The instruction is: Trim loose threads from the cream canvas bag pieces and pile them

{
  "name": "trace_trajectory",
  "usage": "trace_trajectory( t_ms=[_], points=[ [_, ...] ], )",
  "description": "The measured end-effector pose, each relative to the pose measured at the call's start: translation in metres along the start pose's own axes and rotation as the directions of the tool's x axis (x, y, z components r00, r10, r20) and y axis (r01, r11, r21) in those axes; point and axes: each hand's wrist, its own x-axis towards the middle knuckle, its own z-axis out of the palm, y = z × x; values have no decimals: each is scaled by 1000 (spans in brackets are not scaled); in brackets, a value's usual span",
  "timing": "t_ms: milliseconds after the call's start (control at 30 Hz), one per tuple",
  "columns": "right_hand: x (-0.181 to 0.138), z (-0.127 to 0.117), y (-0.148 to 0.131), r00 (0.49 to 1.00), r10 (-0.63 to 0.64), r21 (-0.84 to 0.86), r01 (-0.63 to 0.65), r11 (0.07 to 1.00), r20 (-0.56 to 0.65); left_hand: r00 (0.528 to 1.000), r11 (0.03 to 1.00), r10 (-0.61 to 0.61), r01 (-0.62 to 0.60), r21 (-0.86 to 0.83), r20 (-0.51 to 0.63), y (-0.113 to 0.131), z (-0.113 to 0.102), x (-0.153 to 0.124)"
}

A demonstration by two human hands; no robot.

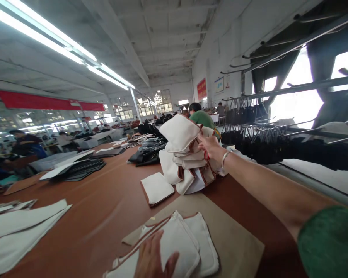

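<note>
My right hand (pixel 211 146) reaches forward to a tall, uneven stack of cream-white fabric pouches (pixel 188 158) with brown edging. Its fingers close on the right corner of the top pouch (pixel 179 131), which lies tilted on the stack. The fingertips are partly hidden behind the edge. Low in the view, my left hand (pixel 153 256) rests with fingers apart on a few flat white pouches (pixel 184 241). These lie overlapping on a tan sheet (pixel 234 231). A single white pouch (pixel 156 188) lies flat just left of the stack.
A brown-covered table (pixel 104 208) spreads out below. Larger white pieces (pixel 26 231) lie at left, with dark sheets (pixel 75 170) and black plastic-looking bundles (pixel 147 150) farther back. A person in green (pixel 204 119) is behind the stack. A rack of black items (pixel 292 150) stands at right.
</note>
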Motion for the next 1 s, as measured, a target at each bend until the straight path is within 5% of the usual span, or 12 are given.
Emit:
trace_trajectory(
  t_ms=[33, 100, 167, 267, 367, 567, 733, 867, 1000],
  points=[
    [-6, 2, 17, 999, 34, -22, -34, 999, 1, 969, 997, -75, 79, -8, 235, 6, 18, -3],
    [-34, 10, 56, 992, 94, -66, -89, 994, 89, 799, 972, -191, 233, 0, 570, 22, 41, -6],
    [-73, 22, 96, 958, 151, -103, -130, 986, 244, 695, 959, -207, 285, 1, 689, 38, 48, -4],
    [-128, 43, 149, 880, 233, -163, -180, 970, 415, 703, 964, -172, 264, -28, 690, 43, 43, 5],
    [-158, 66, 189, 861, 302, -209, -234, 950, 410, 740, 957, -231, 291, 9, 632, 25, 43, 18],
    [-165, 96, 244, 883, 352, -255, -280, 926, 309, 741, 906, -411, 397, 148, 531, -19, 70, 42],
    [-166, 99, 268, 906, 245, -254, -162, 954, 345, 787, 908, -414, 392, 149, 456, -14, 80, 45],
    [-164, 98, 278, 914, 163, -269, -61, 961, 372, 845, 942, -322, 331, 57, 427, -4, 68, 41],
    [-164, 97, 284, 921, 95, -300, 25, 954, 378, 860, 926, -326, 375, -54, 393, -4, 29, 35]
  ],
)
